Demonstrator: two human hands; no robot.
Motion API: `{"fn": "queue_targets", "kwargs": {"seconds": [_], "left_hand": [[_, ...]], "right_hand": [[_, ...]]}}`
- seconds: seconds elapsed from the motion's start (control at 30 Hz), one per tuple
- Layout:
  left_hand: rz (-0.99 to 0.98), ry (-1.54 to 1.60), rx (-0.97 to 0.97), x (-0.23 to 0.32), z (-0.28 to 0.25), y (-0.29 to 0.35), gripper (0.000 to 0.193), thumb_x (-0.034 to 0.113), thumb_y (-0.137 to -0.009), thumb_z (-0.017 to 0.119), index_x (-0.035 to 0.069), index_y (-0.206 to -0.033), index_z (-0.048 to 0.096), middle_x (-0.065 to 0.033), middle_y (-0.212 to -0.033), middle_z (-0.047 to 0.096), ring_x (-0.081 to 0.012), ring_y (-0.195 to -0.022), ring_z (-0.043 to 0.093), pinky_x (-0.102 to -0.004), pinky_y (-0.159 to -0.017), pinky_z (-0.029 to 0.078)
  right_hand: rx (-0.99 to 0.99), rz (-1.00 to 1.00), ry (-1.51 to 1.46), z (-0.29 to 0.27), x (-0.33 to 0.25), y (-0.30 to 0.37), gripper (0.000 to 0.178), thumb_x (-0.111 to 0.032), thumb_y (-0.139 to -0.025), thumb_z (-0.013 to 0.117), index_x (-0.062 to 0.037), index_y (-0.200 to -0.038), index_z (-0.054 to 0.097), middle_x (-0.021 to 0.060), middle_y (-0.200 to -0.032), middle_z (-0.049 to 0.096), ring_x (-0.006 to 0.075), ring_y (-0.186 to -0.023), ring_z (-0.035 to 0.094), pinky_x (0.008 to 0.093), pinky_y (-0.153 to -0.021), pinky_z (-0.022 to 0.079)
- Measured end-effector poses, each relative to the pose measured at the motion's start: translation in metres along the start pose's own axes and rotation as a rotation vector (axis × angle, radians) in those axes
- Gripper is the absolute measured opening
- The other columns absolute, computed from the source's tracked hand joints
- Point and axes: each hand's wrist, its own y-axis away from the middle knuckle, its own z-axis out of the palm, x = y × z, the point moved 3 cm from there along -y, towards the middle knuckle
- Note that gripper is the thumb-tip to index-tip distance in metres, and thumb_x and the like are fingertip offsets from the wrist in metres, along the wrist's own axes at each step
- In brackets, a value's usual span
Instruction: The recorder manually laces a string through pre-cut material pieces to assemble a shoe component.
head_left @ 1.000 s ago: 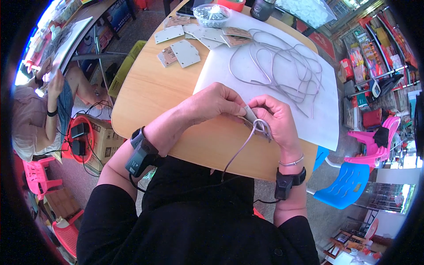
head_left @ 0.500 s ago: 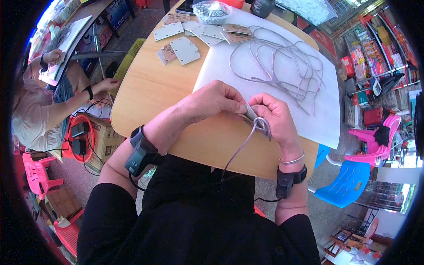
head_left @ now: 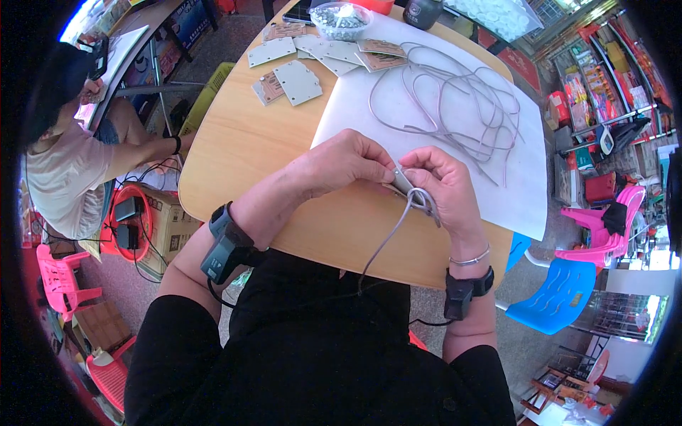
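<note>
My two hands meet over the near edge of the table, working on a small flat light-grey piece [head_left: 403,182] with a thin grey cord [head_left: 389,240] looped about it. My left hand [head_left: 348,162] pinches the piece's upper end between thumb and fingertips. At its other side my right hand [head_left: 447,190] has thumb and forefinger closed on the piece and the cord; the fingers partly hide the exact grip. The cord makes a loop beside the right thumb, and its tail hangs down past the table edge toward my lap.
Flat grey panels with small holes [head_left: 298,82], some showing brown patterned sides, lie at the far left. Beyond them stands a clear tub of small metal parts [head_left: 341,21]. Tangled grey cord [head_left: 455,106] covers a white sheet [head_left: 348,106]. A person [head_left: 78,163] sits at left.
My hands stay almost in place, the fingers shifting slightly on the grey piece. The hanging cord has moved a little. At left, the other person has leaned forward, head now in view.
</note>
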Motion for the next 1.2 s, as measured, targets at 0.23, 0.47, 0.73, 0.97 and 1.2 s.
{"fn": "queue_targets", "kwargs": {"seconds": [0.23, 0.47, 0.73, 0.97, 1.2], "left_hand": [[-0.026, 0.003, -0.014, 0.002, 0.002, 0.001, 0.017, 0.011, -0.082, 0.066, -0.002, -0.093, 0.068, -0.0036, -0.08, 0.067, -0.008, -0.071, 0.059, -0.0218, -0.067, 0.047], [-0.039, -0.036, -0.015, 0.004, 0.001, 0.003, 0.016, 0.011, -0.082, 0.066, -0.002, -0.092, 0.068, -0.0041, -0.08, 0.067, -0.0082, -0.072, 0.06, -0.0218, -0.067, 0.047], [-0.019, 0.097, -0.01, -0.002, 0.0, -0.003, 0.016, 0.01, -0.083, 0.066, -0.004, -0.091, 0.067, -0.0069, -0.083, 0.067, -0.0112, -0.075, 0.063, -0.0231, -0.071, 0.051], [-0.035, 0.072, -0.029, 0.003, 0.002, -0.002, 0.016, 0.004, -0.083, 0.064, -0.007, -0.094, 0.065, -0.0107, -0.087, 0.066, -0.0145, -0.078, 0.065, -0.0234, -0.073, 0.054], [-0.01, 0.066, 0.003, -0.002, 0.001, -0.003, 0.017, 0.008, -0.083, 0.064, -0.005, -0.093, 0.066, -0.0077, -0.083, 0.067, -0.0118, -0.075, 0.063, -0.023, -0.07, 0.051]], "right_hand": [[-0.014, -0.012, 0.155, -0.001, 0.001, 0.002, 0.007, -0.006, -0.088, 0.057, -0.002, -0.093, 0.061, -0.0047, -0.073, 0.055, 0.0014, -0.062, 0.046, 0.0174, -0.054, 0.039], [-0.069, 0.111, 0.031, 0.003, 0.002, 0.001, 0.009, -0.008, -0.088, 0.056, -0.0011, -0.091, 0.061, -0.0044, -0.072, 0.054, 0.0027, -0.061, 0.045, 0.0186, -0.053, 0.038], [-0.005, -0.033, 0.177, -0.001, -0.003, 0.001, 0.008, -0.007, -0.088, 0.057, -0.0006, -0.09, 0.061, -0.0026, -0.074, 0.055, 0.0032, -0.065, 0.047, 0.0183, -0.058, 0.039], [-0.021, 0.014, 0.038, -0.003, -0.002, 0.001, 0.007, -0.005, -0.088, 0.055, -0.0013, -0.092, 0.059, -0.0047, -0.073, 0.054, 0.0013, -0.062, 0.046, 0.0172, -0.054, 0.038], [-0.045, 0.015, -0.016, 0.001, -0.011, 0.003, 0.01, -0.004, -0.086, 0.056, -0.0021, -0.095, 0.061, -0.0039, -0.075, 0.055, 0.0022, -0.066, 0.048, 0.0185, -0.058, 0.041]]}}
